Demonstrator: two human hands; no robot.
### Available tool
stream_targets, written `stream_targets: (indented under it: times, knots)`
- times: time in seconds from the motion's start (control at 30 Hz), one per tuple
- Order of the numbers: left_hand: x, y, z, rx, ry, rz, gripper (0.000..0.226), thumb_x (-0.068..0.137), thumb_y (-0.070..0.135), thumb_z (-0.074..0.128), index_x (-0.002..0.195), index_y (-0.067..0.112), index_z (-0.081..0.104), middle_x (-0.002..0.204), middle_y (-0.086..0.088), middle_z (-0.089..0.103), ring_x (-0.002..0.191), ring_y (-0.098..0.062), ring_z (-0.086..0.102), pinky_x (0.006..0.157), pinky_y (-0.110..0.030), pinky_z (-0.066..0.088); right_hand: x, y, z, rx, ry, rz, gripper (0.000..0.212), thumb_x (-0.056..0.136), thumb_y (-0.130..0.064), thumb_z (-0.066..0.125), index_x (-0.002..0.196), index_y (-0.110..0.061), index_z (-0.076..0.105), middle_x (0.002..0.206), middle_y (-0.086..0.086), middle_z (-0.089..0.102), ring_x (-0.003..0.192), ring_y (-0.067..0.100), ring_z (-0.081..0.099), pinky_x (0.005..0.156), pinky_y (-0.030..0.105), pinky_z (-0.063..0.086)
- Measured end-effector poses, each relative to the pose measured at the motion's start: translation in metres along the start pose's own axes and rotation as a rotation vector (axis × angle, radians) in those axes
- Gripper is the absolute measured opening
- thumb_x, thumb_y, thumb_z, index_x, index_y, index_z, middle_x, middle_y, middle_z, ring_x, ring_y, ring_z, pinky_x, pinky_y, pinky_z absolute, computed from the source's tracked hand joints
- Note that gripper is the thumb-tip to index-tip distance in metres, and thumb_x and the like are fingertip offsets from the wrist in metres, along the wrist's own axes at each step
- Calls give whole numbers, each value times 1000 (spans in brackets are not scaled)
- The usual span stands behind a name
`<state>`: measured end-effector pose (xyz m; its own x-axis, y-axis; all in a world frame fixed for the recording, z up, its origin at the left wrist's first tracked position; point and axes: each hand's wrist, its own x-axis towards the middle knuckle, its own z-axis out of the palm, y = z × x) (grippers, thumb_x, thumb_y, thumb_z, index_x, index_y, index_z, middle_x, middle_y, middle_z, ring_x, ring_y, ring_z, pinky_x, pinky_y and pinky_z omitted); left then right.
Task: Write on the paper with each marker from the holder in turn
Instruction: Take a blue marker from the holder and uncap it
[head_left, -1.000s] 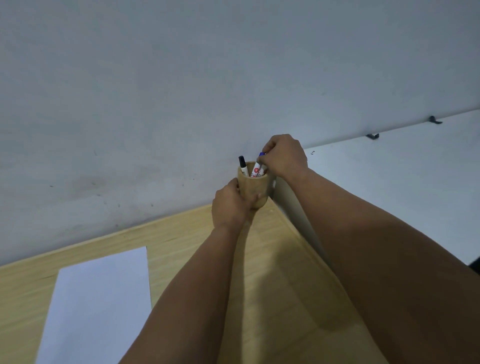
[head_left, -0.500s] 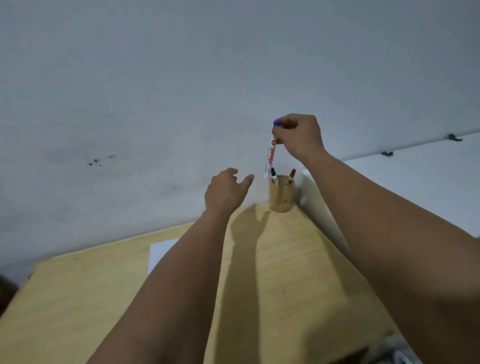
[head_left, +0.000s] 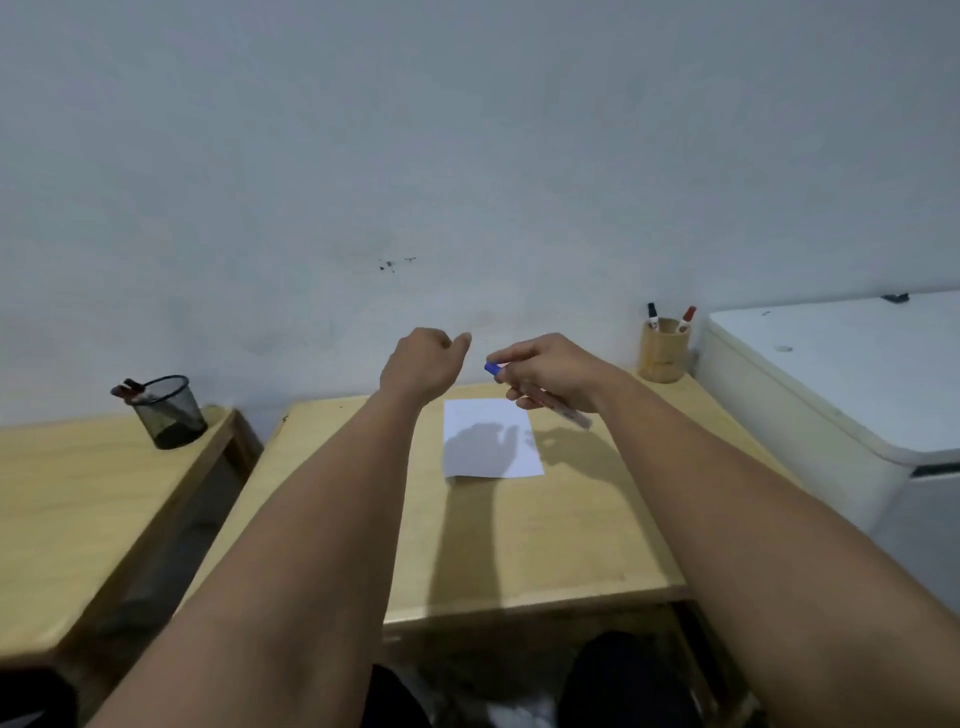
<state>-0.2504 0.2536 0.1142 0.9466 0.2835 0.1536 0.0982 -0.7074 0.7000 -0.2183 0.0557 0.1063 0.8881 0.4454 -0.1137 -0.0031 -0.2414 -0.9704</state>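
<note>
My right hand (head_left: 551, 370) grips a blue-capped marker (head_left: 492, 368) above the far edge of the white paper (head_left: 491, 439); the blue cap points left, the barrel runs under my fingers. My left hand (head_left: 422, 364) hovers just left of the cap with fingers loosely curled and holds nothing. The wooden holder (head_left: 663, 351) stands at the table's far right corner with a black-capped marker (head_left: 652, 315) and a red-capped marker (head_left: 685, 318) upright in it.
The paper lies on a light wooden table (head_left: 545, 540). A second wooden table (head_left: 78, 499) at the left carries a black mesh cup (head_left: 169, 413). A white appliance (head_left: 841, 379) stands at the right, close to the holder. A grey wall is behind.
My right hand has carried the blue marker from above the holder down and left over the paper. My left hand has moved toward the marker's cap. The view has pulled back.
</note>
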Motion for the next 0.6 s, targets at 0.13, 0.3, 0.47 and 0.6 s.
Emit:
stream_targets:
  times: [0.13, 0.3, 0.47, 0.6]
  knots:
    - [-12, -19, -17, -28, -102, -4, 61, 104, 53, 42, 86, 4, 72, 83, -4, 78, 73, -21, 73, 78, -33, 54, -3, -9, 30, 39, -4, -69, 30, 91, -2, 80, 119, -3, 73, 101, 18, 77, 80, 21, 79, 71, 27, 61]
    - [-16, -26, -24, -62, -220, 23, 50, 109, 41, 38, 79, 11, 64, 75, -7, 65, 68, -27, 54, 74, -35, 49, 0, -10, 45, 88, -18, -119, 16, 88, 1, 83, 103, 3, 75, 95, 20, 77, 80, 24, 81, 81, 35, 63]
    - [-4, -31, -22, -59, -146, 66, 53, 108, 40, 38, 82, 4, 66, 76, -11, 56, 71, -27, 50, 76, -42, 53, 5, -2, 45, -159, -79, -19, 17, 94, -26, 82, 99, -10, 81, 99, 11, 85, 74, 17, 74, 75, 35, 65]
    - [3, -37, -14, -114, -196, 68, 50, 108, 45, 40, 76, 17, 65, 74, -6, 56, 68, -25, 51, 72, -36, 49, 18, 7, 49, -83, -98, -35, 17, 97, -26, 80, 94, -9, 80, 85, 9, 78, 62, 14, 61, 65, 30, 59]
